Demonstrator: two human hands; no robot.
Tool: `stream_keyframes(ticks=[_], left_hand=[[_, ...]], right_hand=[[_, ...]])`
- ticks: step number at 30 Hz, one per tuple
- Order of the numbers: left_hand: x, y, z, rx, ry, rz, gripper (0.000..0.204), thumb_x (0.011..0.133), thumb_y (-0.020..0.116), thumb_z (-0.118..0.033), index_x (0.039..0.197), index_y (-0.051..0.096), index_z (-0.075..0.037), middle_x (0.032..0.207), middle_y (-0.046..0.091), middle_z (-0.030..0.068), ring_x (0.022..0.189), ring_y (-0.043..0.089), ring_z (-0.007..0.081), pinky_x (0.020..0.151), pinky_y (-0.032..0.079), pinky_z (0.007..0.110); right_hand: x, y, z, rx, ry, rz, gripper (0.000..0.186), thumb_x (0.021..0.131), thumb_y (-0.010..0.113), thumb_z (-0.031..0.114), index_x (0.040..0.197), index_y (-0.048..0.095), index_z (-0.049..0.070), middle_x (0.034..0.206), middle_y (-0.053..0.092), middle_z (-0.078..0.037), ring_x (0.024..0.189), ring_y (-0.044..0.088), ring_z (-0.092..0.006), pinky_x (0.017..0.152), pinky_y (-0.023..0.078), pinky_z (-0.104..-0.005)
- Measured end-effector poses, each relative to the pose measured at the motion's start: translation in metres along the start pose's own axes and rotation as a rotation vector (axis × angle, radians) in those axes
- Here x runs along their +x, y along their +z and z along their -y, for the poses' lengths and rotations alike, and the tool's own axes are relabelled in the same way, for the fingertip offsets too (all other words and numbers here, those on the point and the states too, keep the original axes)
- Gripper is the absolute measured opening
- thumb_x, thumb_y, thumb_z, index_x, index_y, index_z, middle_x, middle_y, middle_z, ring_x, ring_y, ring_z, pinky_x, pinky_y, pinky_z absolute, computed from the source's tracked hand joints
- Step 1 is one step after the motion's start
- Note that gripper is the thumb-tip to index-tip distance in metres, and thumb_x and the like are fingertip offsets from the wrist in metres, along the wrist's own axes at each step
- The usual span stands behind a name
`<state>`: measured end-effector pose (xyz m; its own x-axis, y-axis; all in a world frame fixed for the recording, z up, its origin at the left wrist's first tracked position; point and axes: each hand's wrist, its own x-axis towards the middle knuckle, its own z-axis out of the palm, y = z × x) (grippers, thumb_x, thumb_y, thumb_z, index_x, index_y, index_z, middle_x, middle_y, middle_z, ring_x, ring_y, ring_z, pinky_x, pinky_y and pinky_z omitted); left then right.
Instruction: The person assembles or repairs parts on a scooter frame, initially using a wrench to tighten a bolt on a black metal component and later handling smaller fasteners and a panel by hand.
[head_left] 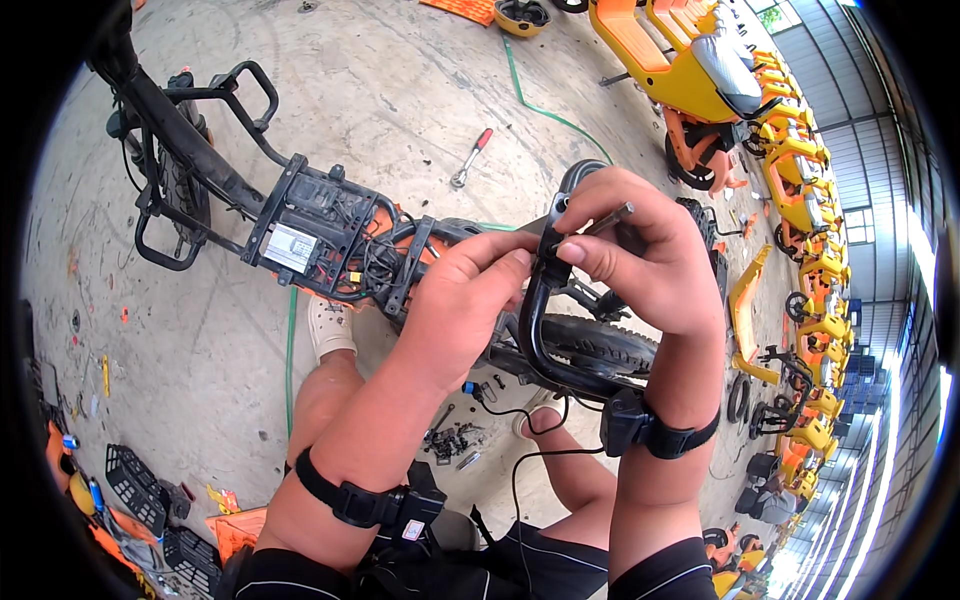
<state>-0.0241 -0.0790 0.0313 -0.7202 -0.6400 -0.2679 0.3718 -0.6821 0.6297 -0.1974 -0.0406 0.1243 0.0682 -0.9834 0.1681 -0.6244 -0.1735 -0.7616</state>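
Note:
A stripped black electric-bike frame (210,170) lies across the view, with an open battery box and tangled wires (330,235) in its middle. My left hand (465,300) presses its fingertips against a small black part on the curved black rear tube (535,330). My right hand (650,250) grips the top of that tube and holds a thin dark metal tool (612,217) against the same spot. The rear tyre (600,345) shows just below my hands. Both wrists wear black strapped devices.
A red-handled wrench (470,158) and a green hose (545,105) lie on the concrete floor. Rows of orange and yellow scooters (800,170) line the right side. Black baskets (135,485) and orange parts sit at lower left. Small screws (450,440) lie between my knees.

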Motion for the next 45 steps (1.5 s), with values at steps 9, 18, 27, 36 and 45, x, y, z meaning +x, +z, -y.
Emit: stream_keyframes(ticks=[9,18,27,36,45], left_hand=[[0.007,-0.011,0.004,-0.114,0.018,-0.076,0.027,0.097,0.05,-0.012,0.116,0.065,-0.002,0.09,0.061,-0.0002,0.077,0.053,0.0068,0.074,0.045,0.023],[-0.005,0.011,0.007,0.232,0.402,-0.009,0.024,0.093,0.067,-0.011,0.116,0.065,-0.004,0.083,0.046,-0.005,0.068,0.037,0.0002,0.056,0.032,0.019],[0.004,0.023,0.008,0.669,0.546,-0.126,0.029,0.086,0.075,-0.01,0.114,0.071,-0.005,0.076,0.044,0.0007,0.066,0.041,0.0092,0.058,0.037,0.024],[0.007,0.026,0.008,0.65,0.545,-0.168,0.019,0.087,0.075,-0.008,0.106,0.074,-0.002,0.075,0.051,0.0029,0.064,0.047,0.0098,0.057,0.04,0.025],[0.007,0.026,0.007,0.646,0.541,-0.163,0.02,0.087,0.075,-0.008,0.106,0.074,-0.002,0.075,0.052,0.0035,0.064,0.049,0.0096,0.056,0.041,0.025]], right_hand=[[-0.005,-0.001,0.005,0.158,0.076,-0.163,0.019,0.086,0.08,0.013,0.094,0.065,0.004,0.077,0.053,0.006,0.062,0.04,-0.0004,0.055,0.032,-0.0197],[-0.003,-0.004,0.005,0.101,-0.051,-0.155,0.016,0.081,0.08,0.004,0.091,0.067,0.0,0.088,0.064,-0.004,0.079,0.057,-0.01,0.068,0.044,-0.0238],[-0.002,-0.012,0.003,0.067,-0.173,-0.061,0.013,0.087,0.07,0.001,0.099,0.07,0.0,0.092,0.066,-0.006,0.087,0.06,-0.0141,0.075,0.047,-0.0263],[-0.006,-0.003,0.007,0.179,0.045,-0.153,0.018,0.082,0.08,0.006,0.092,0.065,0.004,0.086,0.058,0.004,0.06,0.036,-0.0007,0.053,0.029,-0.0188],[-0.004,-0.006,0.002,0.102,-0.09,-0.132,0.015,0.084,0.075,0.003,0.094,0.066,0.0,0.088,0.063,-0.003,0.067,0.049,-0.0064,0.059,0.038,-0.0222]])
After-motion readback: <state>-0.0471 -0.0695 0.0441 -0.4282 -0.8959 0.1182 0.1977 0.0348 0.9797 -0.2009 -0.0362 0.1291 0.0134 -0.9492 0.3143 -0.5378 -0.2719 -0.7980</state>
